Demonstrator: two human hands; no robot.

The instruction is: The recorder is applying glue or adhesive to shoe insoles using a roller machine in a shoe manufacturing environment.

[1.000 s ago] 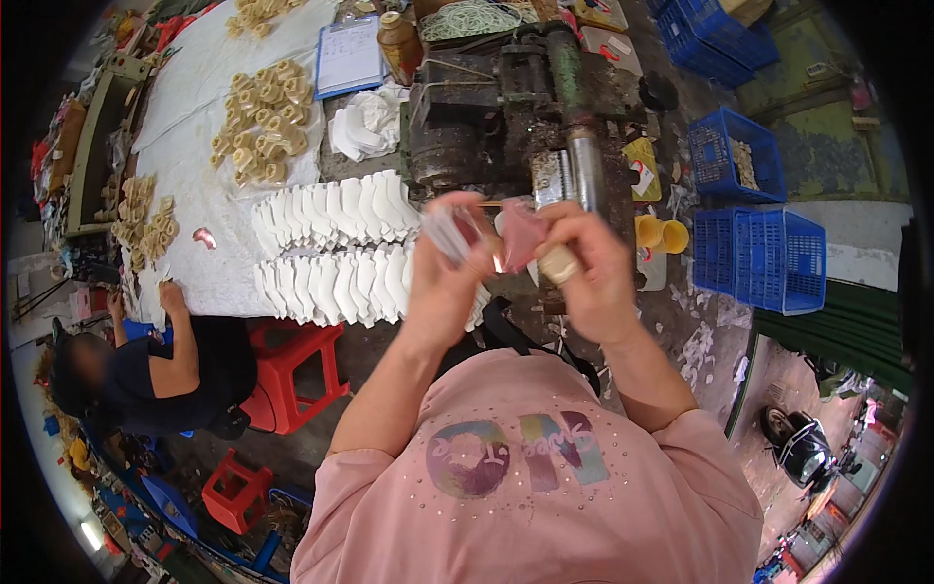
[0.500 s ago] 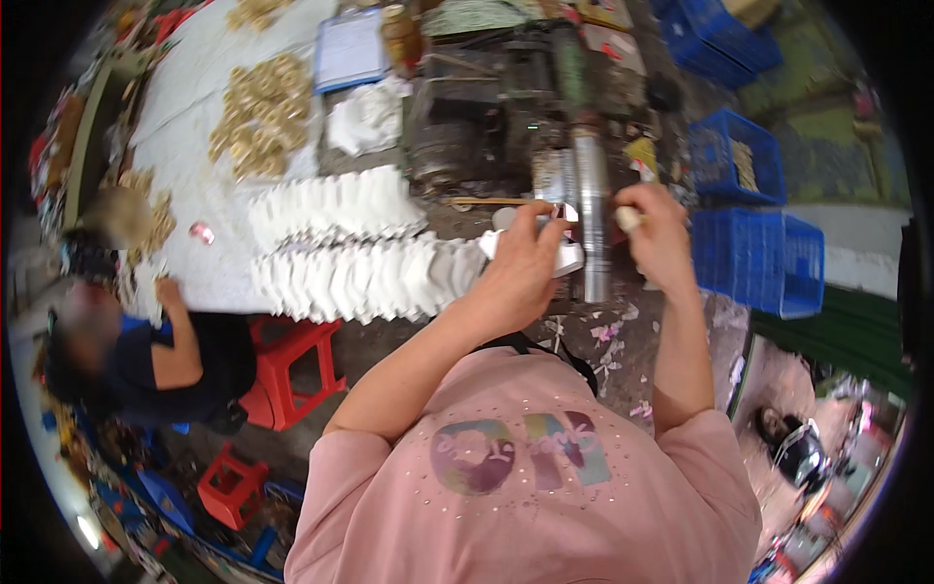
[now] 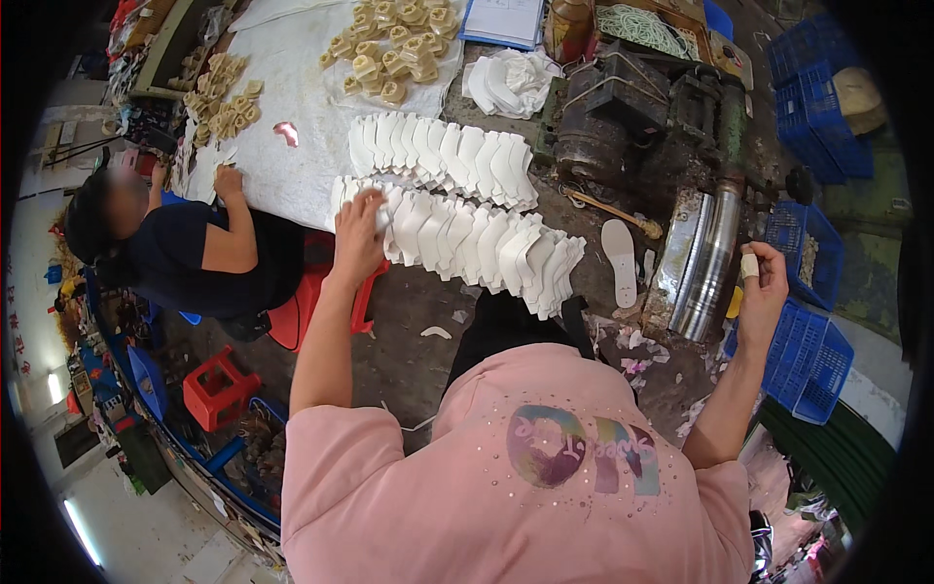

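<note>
Over on the right-hand side, blue plastic crates stand at three spots: the upper crates (image 3: 810, 119) carry a tan bundle (image 3: 858, 100), the middle crate (image 3: 786, 229) holds small pale pieces (image 3: 808, 257), and the lower crates (image 3: 815, 378) sit close below, overlapping too much for me to count. Behind the dark machine (image 3: 608, 127), a shallow wooden box (image 3: 678, 14) holds a tangle of pale green cord (image 3: 637, 26); one brown jar (image 3: 571, 27) stands to its left, contents hidden from me. The white curved pieces lie overlapped in two rows, too tightly packed to number: a far row (image 3: 438, 151) and a near row (image 3: 477, 243). The worker's left hand (image 3: 361, 237) is at the left end of the near row, fingers bent over the pieces; whether it grips one, I cannot tell. The right hand (image 3: 766, 277), one digit wrapped in tan, is half curled just beside the steel roller (image 3: 708, 268), well apart from both rows, and I cannot see whether it pinches anything. Between roller and near row lie one white sole-shaped piece (image 3: 619, 261) and one wooden-handled tool (image 3: 615, 210).
</note>
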